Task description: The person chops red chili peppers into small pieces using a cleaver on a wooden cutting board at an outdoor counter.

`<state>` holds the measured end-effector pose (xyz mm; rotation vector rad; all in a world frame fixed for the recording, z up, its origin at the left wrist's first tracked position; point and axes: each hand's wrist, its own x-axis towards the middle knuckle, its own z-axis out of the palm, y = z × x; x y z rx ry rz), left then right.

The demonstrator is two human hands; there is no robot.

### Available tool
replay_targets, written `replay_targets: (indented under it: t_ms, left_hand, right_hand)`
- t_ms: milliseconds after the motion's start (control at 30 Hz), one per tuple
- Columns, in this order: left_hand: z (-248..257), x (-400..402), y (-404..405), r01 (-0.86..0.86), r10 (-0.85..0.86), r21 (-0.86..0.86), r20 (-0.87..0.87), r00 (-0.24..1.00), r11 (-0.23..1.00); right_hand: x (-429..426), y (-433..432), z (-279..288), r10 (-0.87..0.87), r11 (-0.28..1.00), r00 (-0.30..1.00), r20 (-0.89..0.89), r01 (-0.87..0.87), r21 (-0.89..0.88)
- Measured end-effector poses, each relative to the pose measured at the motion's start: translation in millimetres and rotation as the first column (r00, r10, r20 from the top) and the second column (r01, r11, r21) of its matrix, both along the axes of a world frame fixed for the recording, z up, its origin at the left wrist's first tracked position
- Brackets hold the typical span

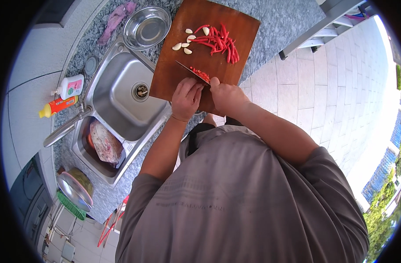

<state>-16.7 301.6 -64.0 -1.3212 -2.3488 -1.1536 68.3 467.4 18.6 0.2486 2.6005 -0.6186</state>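
Observation:
My right hand (228, 93) is closed around the handle of a kitchen knife (190, 71), whose blade slants across the near part of a brown wooden cutting board (174, 74). Chopped red chili (200, 73) lies along the far side of the blade. My left hand (187, 95) is beside the blade's near side, fingers bent and together over the board; whether anything is under them is hidden. Farther up the board, whole red chilies (220, 41) lie in a loose pile, with several peeled garlic cloves (176, 46) to their left.
A double steel sink (118, 95) with a faucet (64, 131) adjoins the board's left side; its smaller basin holds a whitish bag-like item (103, 141). A glass bowl (147, 28), pink plastic bag (116, 21), white bottle (72, 86) and orange-yellow bottle (59, 106) stand around it on the stone counter (279, 19).

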Motion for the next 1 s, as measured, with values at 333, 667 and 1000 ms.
replay_targets:
  t_ms: [333,667,1000]
  left_hand:
    - [-4.5,0.5,-3.7,-0.004,0.004,0.008,-0.001,1.000,1.000]
    - [0.2,-1.0,1.0,-0.014,0.014,0.020,-0.022,1.000,1.000]
    - [0.9,2.3,0.7,-0.007,0.007,0.000,-0.034,0.999,1.000]
  right_hand:
    - [34.3,0.3,39.0,0.030,0.999,0.996,0.086,-0.027,-0.031]
    - [-6.9,5.8,1.1,-0.014,0.999,1.000,0.028,0.015,-0.047]
    - [16.9,-6.6,6.1,0.029,0.999,0.999,0.013,-0.030,0.027]
